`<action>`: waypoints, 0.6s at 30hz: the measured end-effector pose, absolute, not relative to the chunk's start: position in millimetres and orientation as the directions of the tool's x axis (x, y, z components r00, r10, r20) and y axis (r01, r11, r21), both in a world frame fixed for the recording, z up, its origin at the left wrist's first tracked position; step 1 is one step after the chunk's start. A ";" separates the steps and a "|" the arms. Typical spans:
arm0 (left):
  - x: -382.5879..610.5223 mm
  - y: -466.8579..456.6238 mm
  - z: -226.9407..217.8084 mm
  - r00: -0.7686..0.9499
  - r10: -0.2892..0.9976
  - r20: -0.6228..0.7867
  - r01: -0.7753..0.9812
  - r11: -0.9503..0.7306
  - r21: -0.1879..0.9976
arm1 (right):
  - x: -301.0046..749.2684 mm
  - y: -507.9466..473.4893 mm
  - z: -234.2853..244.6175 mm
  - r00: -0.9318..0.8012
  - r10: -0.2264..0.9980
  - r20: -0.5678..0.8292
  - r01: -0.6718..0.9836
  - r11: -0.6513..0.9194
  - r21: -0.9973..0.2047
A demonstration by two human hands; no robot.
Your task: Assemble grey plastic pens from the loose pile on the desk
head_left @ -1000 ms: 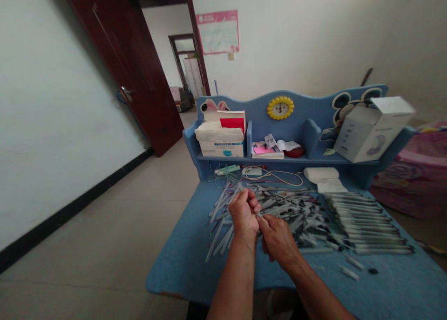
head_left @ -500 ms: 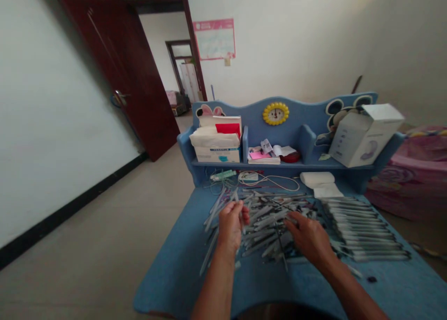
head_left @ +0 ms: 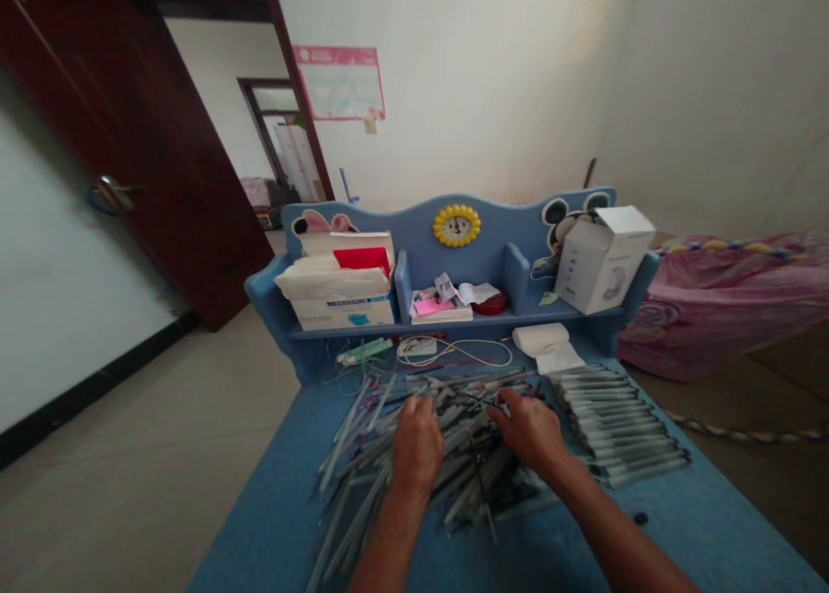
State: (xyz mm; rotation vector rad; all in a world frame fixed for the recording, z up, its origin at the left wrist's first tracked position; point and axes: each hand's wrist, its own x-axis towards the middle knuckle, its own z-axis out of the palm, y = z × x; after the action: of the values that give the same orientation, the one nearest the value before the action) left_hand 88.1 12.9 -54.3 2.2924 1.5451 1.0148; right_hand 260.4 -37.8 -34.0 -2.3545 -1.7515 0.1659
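Note:
A loose heap of grey, translucent pens (head_left: 463, 481) covers the middle of the blue desk. My left hand (head_left: 416, 446) is over the heap's left-centre part, back of the hand up and fingers curled down among the pens; whatever is in its fingers is hidden. At the heap's right side, my right hand (head_left: 534, 429) is closed with thumb and fingertips together, and I cannot make out what they pinch. A thin dark stick (head_left: 479, 399) lies close to those fingertips. Right of that hand, several similar pens (head_left: 625, 429) lie side by side in a neat row.
Behind the heap are a white cable (head_left: 479, 343), a green-and-white item (head_left: 366, 351) and a white paper roll (head_left: 541, 338). The blue shelf (head_left: 457, 269) holds an open tissue-filled box (head_left: 343, 312) and a white carton (head_left: 602, 261). A small dark piece (head_left: 641, 519) lies front right.
The camera view has swung right. My left hand held a pen upright over the heap; now its fingers are turned down into the pens. My right hand stays closed at the heap's right side.

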 end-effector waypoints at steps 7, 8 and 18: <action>90.5 20.1 -77.8 0.296 0.751 0.590 0.763 -0.558 0.327 | 308.2 -10.6 -32.0 0.319 0.940 0.123 0.945 -0.305 -0.118; 89.5 21.5 -81.6 0.292 0.728 0.620 0.763 -0.569 0.308 | 316.7 -2.9 -32.7 0.317 0.938 0.137 0.947 -0.306 -0.096; 73.7 21.6 -91.7 0.289 0.602 0.744 0.782 -0.597 0.178 | 382.9 78.4 -49.5 0.211 0.964 0.163 0.968 -0.229 0.105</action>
State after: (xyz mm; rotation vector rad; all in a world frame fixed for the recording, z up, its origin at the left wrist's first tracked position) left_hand 73.7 21.6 -91.7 2.6913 1.4731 1.3791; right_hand 382.9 78.4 -49.5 -2.4294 -1.9379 -0.3026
